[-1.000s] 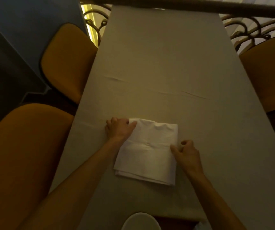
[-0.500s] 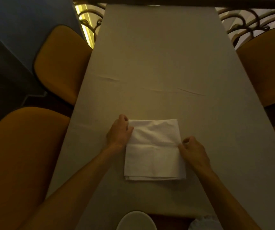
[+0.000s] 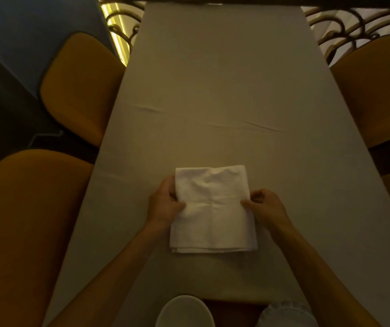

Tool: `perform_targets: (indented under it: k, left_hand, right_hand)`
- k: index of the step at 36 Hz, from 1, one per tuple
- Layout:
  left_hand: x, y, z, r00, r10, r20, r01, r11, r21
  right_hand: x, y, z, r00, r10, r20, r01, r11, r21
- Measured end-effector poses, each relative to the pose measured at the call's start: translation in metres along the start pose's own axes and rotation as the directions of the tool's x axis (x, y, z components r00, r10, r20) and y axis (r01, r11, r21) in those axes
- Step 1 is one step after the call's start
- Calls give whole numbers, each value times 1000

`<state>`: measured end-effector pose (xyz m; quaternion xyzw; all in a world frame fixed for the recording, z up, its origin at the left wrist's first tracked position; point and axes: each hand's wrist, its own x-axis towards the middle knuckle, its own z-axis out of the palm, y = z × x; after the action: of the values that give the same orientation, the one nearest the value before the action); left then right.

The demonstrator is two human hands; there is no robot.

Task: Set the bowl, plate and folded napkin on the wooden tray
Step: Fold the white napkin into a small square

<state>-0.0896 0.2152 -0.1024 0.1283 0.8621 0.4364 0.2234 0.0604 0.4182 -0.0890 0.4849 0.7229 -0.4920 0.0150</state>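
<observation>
In the head view, a white folded cloth napkin [image 3: 212, 208] lies flat on the grey-clothed long table [image 3: 224, 90], lower centre of the frame. The left hand [image 3: 165, 204] pinches its left edge, thumb on top and fingers curled beneath; the right hand [image 3: 267, 206] pinches the right edge the same way. The step in hand looks like folding or lifting the napkin. Next it must go to the dark wooden tray [image 3: 231, 310] at the bottom edge, where a white round bowl [image 3: 184, 311] and a pale ruffled-rim plate [image 3: 285, 313] show.
</observation>
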Motion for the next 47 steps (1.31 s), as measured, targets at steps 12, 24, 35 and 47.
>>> perform_targets:
  k: [12, 24, 35, 47]
  left_hand:
    - [-7, -2, 1, 993, -106, 45, 96, 977, 191]
    - [-14, 41, 11, 986, -61, 155, 71, 996, -61]
    - [-50, 85, 26, 778, 22, 628, 532, 507, -678]
    - [-35, 30, 30, 929, -267, 257, 340, 889, -308]
  right_hand:
    - [-12, -4, -8, 993, -37, 116, 20, 989, 149]
    - [-35, -54, -40, 980, -3, 201, -99, 862, 497]
    - [-58, -93, -36, 897, -162, 412, -140, 778, 612]
    - [-20, -6, 24, 985, -20, 169, 5, 996, 91]
